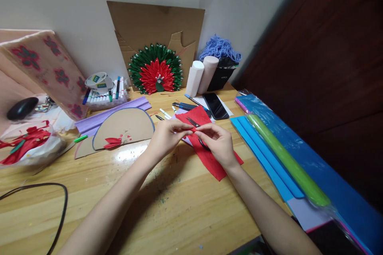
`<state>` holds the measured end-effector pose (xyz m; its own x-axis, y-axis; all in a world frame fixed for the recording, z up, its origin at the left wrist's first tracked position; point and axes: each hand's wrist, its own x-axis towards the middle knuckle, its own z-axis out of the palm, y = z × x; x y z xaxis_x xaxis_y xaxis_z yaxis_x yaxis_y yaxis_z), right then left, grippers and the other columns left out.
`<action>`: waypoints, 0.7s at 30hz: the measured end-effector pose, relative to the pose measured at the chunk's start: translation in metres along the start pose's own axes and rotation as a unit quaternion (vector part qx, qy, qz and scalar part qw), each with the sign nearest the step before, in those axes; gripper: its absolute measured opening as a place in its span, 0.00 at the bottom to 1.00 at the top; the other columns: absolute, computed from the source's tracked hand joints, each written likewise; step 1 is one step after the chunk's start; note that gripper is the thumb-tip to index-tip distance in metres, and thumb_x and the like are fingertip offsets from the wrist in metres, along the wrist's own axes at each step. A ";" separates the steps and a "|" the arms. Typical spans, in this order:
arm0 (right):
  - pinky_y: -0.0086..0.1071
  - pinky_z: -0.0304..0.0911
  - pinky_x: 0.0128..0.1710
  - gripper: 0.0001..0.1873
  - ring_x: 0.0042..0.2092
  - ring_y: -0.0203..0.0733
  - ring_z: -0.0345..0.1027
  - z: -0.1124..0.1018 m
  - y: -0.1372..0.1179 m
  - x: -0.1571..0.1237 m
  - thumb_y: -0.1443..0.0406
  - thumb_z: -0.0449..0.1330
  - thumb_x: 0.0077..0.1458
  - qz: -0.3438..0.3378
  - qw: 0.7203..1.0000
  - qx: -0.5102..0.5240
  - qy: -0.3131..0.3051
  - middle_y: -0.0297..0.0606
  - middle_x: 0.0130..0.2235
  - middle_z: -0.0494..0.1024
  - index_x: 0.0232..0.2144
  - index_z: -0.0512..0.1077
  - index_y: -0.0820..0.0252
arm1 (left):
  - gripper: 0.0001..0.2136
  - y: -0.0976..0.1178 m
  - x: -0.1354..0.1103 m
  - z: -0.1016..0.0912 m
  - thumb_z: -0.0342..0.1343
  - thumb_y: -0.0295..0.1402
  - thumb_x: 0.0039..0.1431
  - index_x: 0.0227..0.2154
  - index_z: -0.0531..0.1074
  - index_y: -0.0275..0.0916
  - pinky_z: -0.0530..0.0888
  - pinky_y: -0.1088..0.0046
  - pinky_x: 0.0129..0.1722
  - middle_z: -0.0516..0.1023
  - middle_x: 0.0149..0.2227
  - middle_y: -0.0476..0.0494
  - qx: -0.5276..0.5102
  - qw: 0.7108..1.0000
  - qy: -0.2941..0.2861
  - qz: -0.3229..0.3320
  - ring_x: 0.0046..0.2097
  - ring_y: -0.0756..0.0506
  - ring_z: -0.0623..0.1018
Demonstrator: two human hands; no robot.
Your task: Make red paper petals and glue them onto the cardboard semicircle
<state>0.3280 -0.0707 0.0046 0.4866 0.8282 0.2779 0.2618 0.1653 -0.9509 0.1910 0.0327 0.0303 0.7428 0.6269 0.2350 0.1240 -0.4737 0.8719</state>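
My left hand (167, 135) and my right hand (217, 141) meet over a strip of red crepe paper (209, 159) that lies on the wooden table (179, 207). Both hands pinch a small piece of the red paper between their fingertips. A pair of scissors (194, 124) lies on the red paper just beyond my fingers, its handles under my right hand. Left of my hands lies a half-round cardboard piece (125, 127) with a small red paper flower (113, 142) on it.
A red and green round paper ornament (155, 69) leans on cardboard at the back. A black phone (215, 105), pens (185, 106), white rolls (200, 75) and blue yarn (220, 50) are behind the hands. Blue sheets (263, 151) and a green roll (287, 163) lie right. A black cable (56, 207) lies left.
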 end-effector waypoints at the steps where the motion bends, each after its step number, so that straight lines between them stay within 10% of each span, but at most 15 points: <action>1: 0.35 0.69 0.39 0.05 0.35 0.41 0.73 0.000 0.000 0.000 0.63 0.64 0.49 -0.001 1.000 -0.001 0.000 0.36 0.32 0.79 0.30 0.75 0.57 | 0.07 0.000 0.000 0.000 0.59 0.31 0.52 0.34 0.79 0.38 0.73 0.73 0.33 0.80 0.30 0.42 0.001 1.000 0.000 0.002 0.32 0.47 0.78; 21: 0.34 0.69 0.37 0.05 0.34 0.41 0.73 0.001 0.000 -0.001 0.62 0.63 0.49 -0.009 1.000 -0.018 0.014 0.36 0.31 0.78 0.29 0.75 0.58 | 0.06 0.003 0.000 0.001 0.59 0.29 0.51 0.31 0.79 0.38 0.74 0.74 0.34 0.81 0.30 0.43 -0.003 1.000 0.007 -0.015 0.32 0.47 0.78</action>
<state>0.3267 -0.0708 0.0039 0.5043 0.8102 0.2988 0.2999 0.1602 -0.9404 0.1923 0.0305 0.0323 0.7295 0.6495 0.2142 0.1427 -0.4509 0.8811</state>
